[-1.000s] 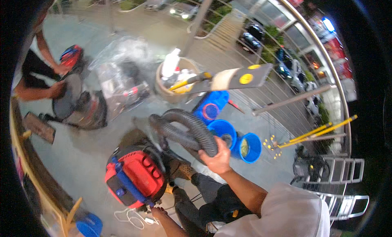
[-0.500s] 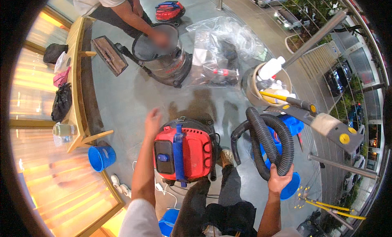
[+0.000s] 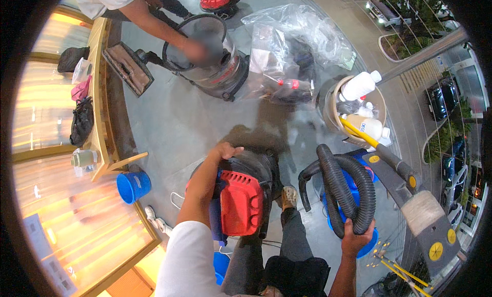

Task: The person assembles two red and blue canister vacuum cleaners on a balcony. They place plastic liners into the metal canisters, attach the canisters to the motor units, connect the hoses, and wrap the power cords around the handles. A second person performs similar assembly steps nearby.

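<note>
My right hand [image 3: 357, 239] is closed round the lower bend of a coiled black ribbed hose [image 3: 336, 189], held over the floor on the right. My left hand [image 3: 228, 150] is at the far edge of a red and black vacuum cleaner [image 3: 241, 202] between my legs, fingers partly stretched out. Whether its fingertips touch the rim I cannot tell. My forearm covers the left part of the red lid. Across from me, another person's hand [image 3: 197, 51] reaches into an open vacuum drum [image 3: 205, 74]; a wide floor nozzle [image 3: 128, 69] lies beside it.
A beige bucket [image 3: 328, 105] holds white bottles and a yellow-handled tool. Clear plastic bags [image 3: 287, 51] lie at the back. A long-handled pad tool [image 3: 417, 210] leans at right. Blue buckets [image 3: 134, 187] and a wooden bench [image 3: 97, 102] stand left. Railing wires run along the right.
My left hand has moved right and down to the vacuum's far edge, its forearm now crossing the lid. The hose stays in my right hand, slightly lower. The view has shifted.
</note>
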Available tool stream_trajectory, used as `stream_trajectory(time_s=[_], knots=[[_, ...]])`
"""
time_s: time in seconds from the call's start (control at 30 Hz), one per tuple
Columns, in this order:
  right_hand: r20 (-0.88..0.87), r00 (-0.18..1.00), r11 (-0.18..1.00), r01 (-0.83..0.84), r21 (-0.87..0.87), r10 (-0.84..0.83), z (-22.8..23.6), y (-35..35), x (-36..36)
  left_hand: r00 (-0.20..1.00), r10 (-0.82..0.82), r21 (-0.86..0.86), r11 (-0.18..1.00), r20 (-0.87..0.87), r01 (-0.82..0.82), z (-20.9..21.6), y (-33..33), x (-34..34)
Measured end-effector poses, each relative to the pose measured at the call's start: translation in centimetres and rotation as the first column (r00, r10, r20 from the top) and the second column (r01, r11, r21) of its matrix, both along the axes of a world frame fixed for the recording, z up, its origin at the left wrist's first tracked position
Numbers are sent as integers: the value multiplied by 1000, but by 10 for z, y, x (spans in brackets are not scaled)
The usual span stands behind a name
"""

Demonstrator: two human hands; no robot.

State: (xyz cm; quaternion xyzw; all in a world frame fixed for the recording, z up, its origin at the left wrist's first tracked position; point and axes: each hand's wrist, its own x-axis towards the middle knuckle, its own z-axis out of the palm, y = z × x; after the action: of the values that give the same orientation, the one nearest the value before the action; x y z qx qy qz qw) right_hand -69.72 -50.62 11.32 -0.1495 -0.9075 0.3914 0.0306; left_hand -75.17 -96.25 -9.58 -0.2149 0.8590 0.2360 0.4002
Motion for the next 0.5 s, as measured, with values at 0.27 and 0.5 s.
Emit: stream_trajectory(time_s=[0.27, 0.5], knots=[[81, 996, 998, -23, -65, 28, 13, -15, -17, 865, 153, -66, 976, -478, -209, 71, -8, 4], [-11, 1000, 999, -27, -43, 27, 21, -16, -22, 761, 459, -169, 796, -459, -582, 210, 54, 132]])
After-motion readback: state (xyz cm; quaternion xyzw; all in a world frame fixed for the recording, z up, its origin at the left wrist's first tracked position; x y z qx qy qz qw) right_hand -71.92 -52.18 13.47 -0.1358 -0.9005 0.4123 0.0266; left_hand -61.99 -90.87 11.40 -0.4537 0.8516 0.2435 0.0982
